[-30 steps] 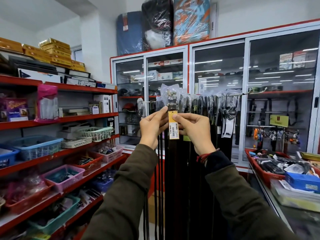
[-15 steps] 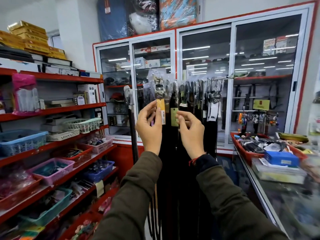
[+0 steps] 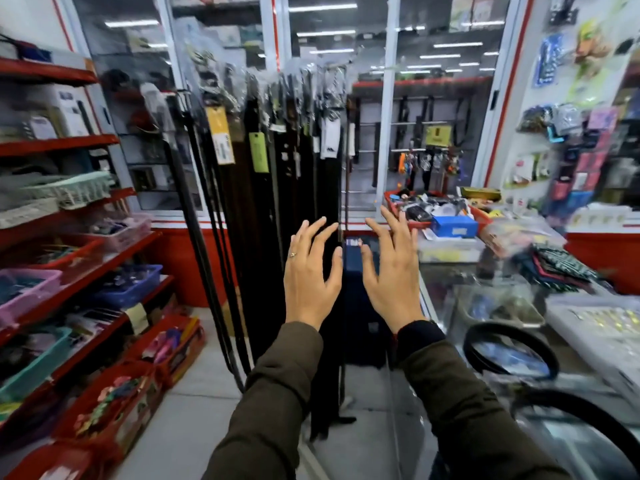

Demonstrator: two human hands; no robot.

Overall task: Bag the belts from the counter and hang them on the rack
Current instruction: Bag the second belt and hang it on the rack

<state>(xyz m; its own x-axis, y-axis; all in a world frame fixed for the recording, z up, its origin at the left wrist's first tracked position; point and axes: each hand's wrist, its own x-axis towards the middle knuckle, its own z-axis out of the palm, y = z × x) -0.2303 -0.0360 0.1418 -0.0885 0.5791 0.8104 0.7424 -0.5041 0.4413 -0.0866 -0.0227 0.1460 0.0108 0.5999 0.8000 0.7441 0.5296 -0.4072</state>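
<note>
Several dark bagged belts [image 3: 277,188] hang from the rack [image 3: 263,81], with a yellow tag [image 3: 220,135] and a green tag [image 3: 259,152] on two of them. My left hand [image 3: 310,271] and my right hand [image 3: 393,271] are both empty with fingers spread, held side by side below and in front of the hanging belts, touching none of them. On the glass counter [image 3: 460,282] at lower right lie two coiled black belts: one [image 3: 510,351] nearer the middle, another [image 3: 588,427] at the bottom corner.
Red shelves [image 3: 65,143] with baskets of small goods line the left side. A glass cabinet [image 3: 415,98] stands behind the rack. A red tray [image 3: 481,216] and a blue box [image 3: 453,226] sit on the counter's far end. A dark box stands on the floor [image 3: 360,323].
Both hands have let go of the tagged belt on the rack and dropped down, now open. The view has tilted down and to the right, bringing the counter belts into sight.
</note>
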